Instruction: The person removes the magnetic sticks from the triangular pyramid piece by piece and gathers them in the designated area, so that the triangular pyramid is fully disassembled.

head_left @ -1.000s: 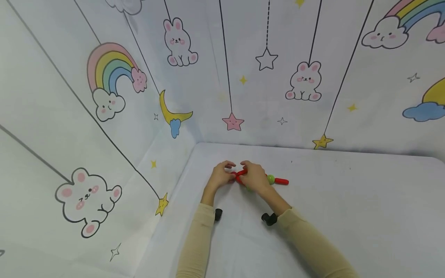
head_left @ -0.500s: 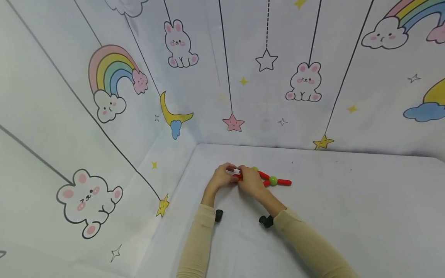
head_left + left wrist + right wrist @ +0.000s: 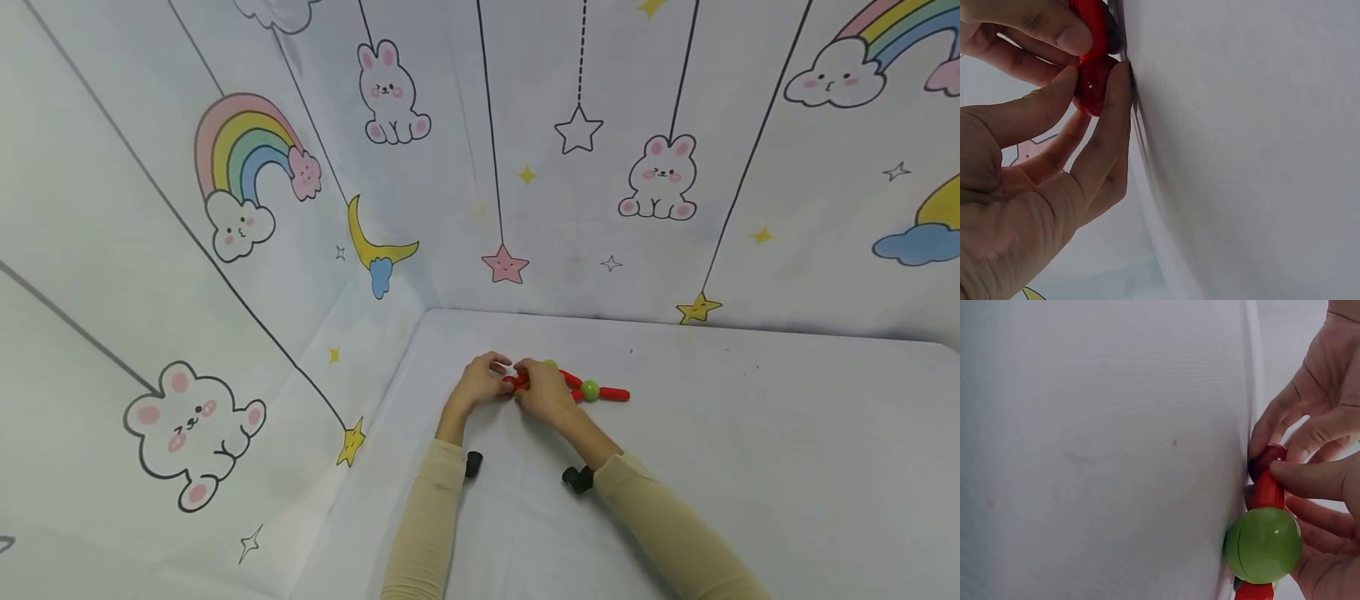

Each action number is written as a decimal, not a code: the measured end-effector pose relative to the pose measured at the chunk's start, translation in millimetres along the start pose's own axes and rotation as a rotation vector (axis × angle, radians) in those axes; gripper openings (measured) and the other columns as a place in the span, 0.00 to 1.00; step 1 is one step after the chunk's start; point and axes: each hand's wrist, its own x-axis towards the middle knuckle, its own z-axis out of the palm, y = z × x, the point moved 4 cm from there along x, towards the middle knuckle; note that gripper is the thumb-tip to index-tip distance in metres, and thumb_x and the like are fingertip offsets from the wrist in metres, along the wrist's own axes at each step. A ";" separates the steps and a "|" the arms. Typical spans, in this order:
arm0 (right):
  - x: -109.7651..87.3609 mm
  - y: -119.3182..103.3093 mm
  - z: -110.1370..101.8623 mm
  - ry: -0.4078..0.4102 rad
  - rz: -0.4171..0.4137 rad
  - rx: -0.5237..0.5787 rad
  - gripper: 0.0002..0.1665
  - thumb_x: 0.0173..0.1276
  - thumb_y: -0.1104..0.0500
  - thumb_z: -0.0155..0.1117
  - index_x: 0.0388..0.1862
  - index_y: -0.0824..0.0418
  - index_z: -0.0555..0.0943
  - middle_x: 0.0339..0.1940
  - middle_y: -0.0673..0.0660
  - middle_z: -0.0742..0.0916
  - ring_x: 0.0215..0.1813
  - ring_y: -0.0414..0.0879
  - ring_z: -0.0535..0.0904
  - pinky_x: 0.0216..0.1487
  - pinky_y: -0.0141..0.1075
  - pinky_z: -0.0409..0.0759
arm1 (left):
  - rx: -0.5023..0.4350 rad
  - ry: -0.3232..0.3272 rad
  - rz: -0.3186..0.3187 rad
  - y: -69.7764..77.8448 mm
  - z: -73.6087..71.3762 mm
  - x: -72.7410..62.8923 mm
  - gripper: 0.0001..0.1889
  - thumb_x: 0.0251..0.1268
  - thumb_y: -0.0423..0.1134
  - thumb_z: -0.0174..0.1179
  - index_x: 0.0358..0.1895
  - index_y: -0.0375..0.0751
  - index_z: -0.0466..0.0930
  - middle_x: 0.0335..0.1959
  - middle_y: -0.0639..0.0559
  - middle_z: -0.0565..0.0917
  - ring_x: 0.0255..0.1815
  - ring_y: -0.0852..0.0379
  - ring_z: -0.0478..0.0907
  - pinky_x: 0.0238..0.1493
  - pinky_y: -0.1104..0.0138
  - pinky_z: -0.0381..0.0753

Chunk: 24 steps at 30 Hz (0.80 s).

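At about 4 o'clock from the head view's centre, the ball-and-rod toy (image 3: 572, 379) lies on the white table (image 3: 750, 458). At its 9 o'clock end the left hand (image 3: 483, 382) pinches a dark red ball (image 3: 1092, 87); the right hand (image 3: 546, 392) grips the adjoining red rod (image 3: 1269, 489). A green ball (image 3: 590, 390) sits at the right hand's 3 o'clock

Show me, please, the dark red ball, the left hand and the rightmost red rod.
Dark red ball (image 3: 1092, 89): left wrist view, its visible middle.
Left hand (image 3: 478, 383): head view, middle of the hand.
Rightmost red rod (image 3: 615, 394): head view, middle of its length.
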 end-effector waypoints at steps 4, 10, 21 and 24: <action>-0.5 -0.3 -0.9 0.003 -0.008 0.000 0.26 0.61 0.66 0.78 0.58 0.68 0.84 0.49 0.61 0.90 0.46 0.52 0.83 0.48 0.46 0.85 | 0.002 0.010 -0.005 -0.7 0.6 1.5 0.25 0.58 0.20 0.70 0.60 0.30 0.79 0.53 0.31 0.80 0.43 0.46 0.84 0.41 0.60 0.90; -1.1 -0.3 -2.4 0.010 -0.013 -0.010 0.26 0.60 0.65 0.79 0.58 0.69 0.84 0.49 0.62 0.90 0.45 0.52 0.83 0.48 0.47 0.85 | 0.107 0.020 0.002 0.6 0.4 3.8 0.26 0.57 0.22 0.72 0.60 0.35 0.81 0.51 0.35 0.81 0.42 0.47 0.81 0.39 0.64 0.88; -5.0 0.5 -5.9 0.029 -0.013 0.022 0.26 0.60 0.66 0.79 0.58 0.69 0.85 0.48 0.63 0.90 0.39 0.50 0.82 0.48 0.44 0.87 | 0.151 0.010 0.036 3.3 0.4 5.8 0.26 0.59 0.23 0.72 0.61 0.38 0.81 0.53 0.34 0.79 0.48 0.45 0.78 0.43 0.62 0.86; -4.9 1.3 -5.5 0.013 -0.010 0.026 0.27 0.60 0.66 0.79 0.59 0.69 0.85 0.48 0.62 0.91 0.38 0.49 0.82 0.46 0.43 0.87 | 0.106 0.005 0.024 0.5 0.3 5.5 0.26 0.58 0.21 0.72 0.62 0.37 0.80 0.55 0.32 0.78 0.50 0.43 0.79 0.42 0.62 0.88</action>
